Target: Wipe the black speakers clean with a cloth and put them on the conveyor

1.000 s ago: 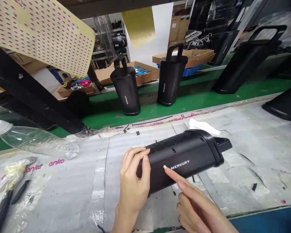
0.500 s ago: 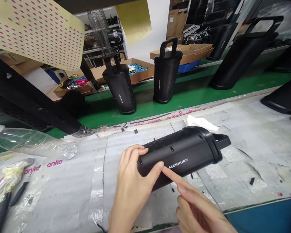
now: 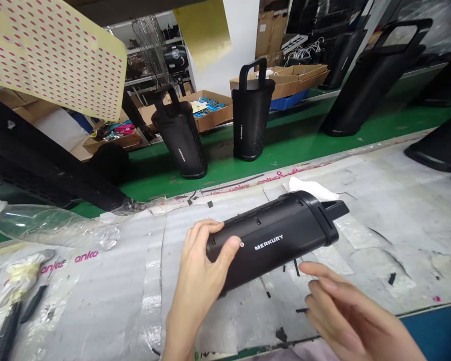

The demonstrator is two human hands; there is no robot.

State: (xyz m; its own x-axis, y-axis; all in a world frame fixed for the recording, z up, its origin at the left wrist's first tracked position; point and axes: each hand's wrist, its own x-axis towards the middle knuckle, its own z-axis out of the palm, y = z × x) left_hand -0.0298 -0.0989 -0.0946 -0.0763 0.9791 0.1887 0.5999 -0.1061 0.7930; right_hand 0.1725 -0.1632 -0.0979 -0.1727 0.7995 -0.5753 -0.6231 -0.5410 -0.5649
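Factory line (image 3: 270, 145) — a green-topped run of bench, with cardboard boxes (image 3: 210, 113) beyond it and a sheet of red-dotted stickers (image 3: 48, 60) hanging at upper left. Two black cylindrical housings (image 3: 250, 120) with carry handles stand upright on the green, their lettering turned toward the person, and larger dark housings (image 3: 364, 95) sit farther right. Nearer, grey foam sheeting (image 3: 379, 250) covers the work surface, with a crumpled plastic bottle (image 3: 48, 228) at left and a white tissue (image 3: 311, 188) just behind the work.

A third housing (image 3: 274, 235) lies on its side on the foam, handle end pointing right, tilted so its white MERKURY lettering (image 3: 268, 242) faces up toward the camera. The left hand (image 3: 203, 271) is closed around its near end, fingers curled over the top and thumb on the front, apparently to keep it steady — the thumb tip sits just beside a tiny red-and-white round sticker (image 3: 242, 244). The right hand (image 3: 346, 311) is open, fingers loosely spread, near the housing but not touching it.
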